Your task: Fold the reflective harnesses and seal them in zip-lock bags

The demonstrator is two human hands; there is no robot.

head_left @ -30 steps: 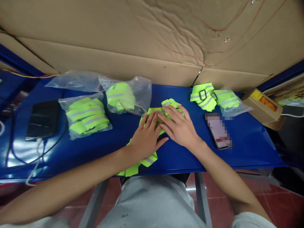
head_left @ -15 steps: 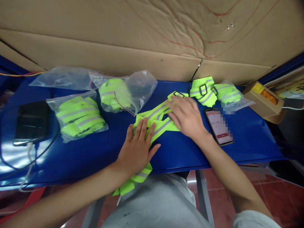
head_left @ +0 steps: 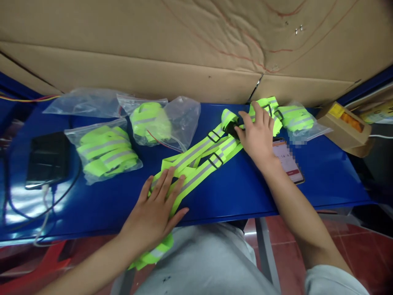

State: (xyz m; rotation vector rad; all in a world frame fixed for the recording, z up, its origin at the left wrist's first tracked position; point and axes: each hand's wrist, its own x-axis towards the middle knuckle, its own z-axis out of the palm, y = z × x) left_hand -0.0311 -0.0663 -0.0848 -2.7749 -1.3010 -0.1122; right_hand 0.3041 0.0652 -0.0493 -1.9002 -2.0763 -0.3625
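Observation:
A neon yellow-green reflective strap harness (head_left: 196,177) with grey stripes stretches diagonally over the blue table. My left hand (head_left: 153,209) lies flat on its near end, fingers spread; a length of strap hangs over the front edge beneath it. My right hand (head_left: 259,137) is at the far end with its fingers apart, the thumb touching or close to a black piece (head_left: 232,128) by a curled strap loop. Two black slider buckles, one of them a front buckle (head_left: 216,160), sit on the parallel straps. Behind my right hand is a folded strap bundle (head_left: 278,125), partly covered.
Bagged strap bundles lie at the left (head_left: 107,149), back (head_left: 150,123) and right (head_left: 297,119). A phone (head_left: 291,164) rests by my right wrist. A black box (head_left: 47,159) with cables stands left, a cardboard box (head_left: 344,127) right. A cardboard wall (head_left: 138,65) closes the back.
My left hand has slid toward the near left with the straps under it. My right hand has moved right, and the straps now lie longer and straighter, with two sliders showing.

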